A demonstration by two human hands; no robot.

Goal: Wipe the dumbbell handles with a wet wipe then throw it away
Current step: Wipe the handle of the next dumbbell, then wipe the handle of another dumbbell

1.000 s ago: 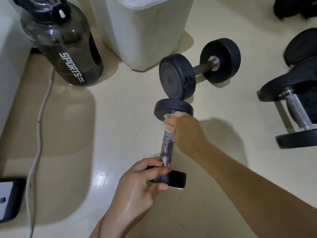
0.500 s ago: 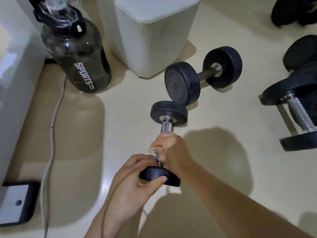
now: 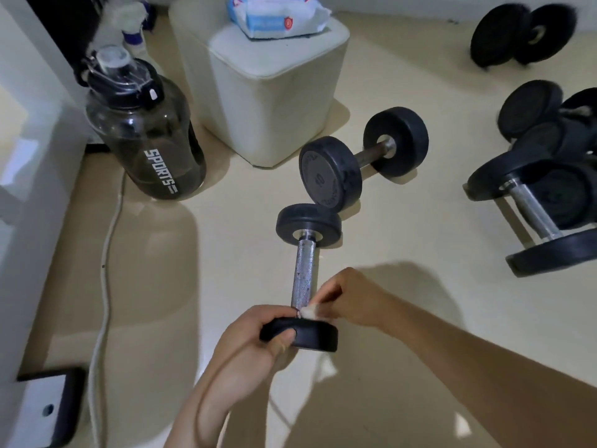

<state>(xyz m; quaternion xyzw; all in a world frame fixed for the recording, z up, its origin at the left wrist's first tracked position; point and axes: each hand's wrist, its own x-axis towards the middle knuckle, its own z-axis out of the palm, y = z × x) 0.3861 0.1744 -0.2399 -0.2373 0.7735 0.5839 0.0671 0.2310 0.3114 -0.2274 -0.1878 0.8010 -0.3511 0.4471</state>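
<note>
Ok, left to right: white cable (image 3: 106, 286) on the floor (image 3: 403, 253), dark SPORTS bottle (image 3: 145, 140), pale stool (image 3: 274, 108) with a wipes pack (image 3: 277, 14) on top. Left hand (image 3: 252, 347) has fingers and thumb curled round the near head of the small dumbbell (image 3: 308, 223), whose far head sits just beside a bigger dumbbell (image 3: 332, 173). Wet wipe (image 3: 311, 310) is at the near end of the knurled handle (image 3: 303, 273), pinched there by the right hand (image 3: 352, 302), fingers bunched together on it; more dumbbells (image 3: 542, 202) lie well apart at far right.
</note>
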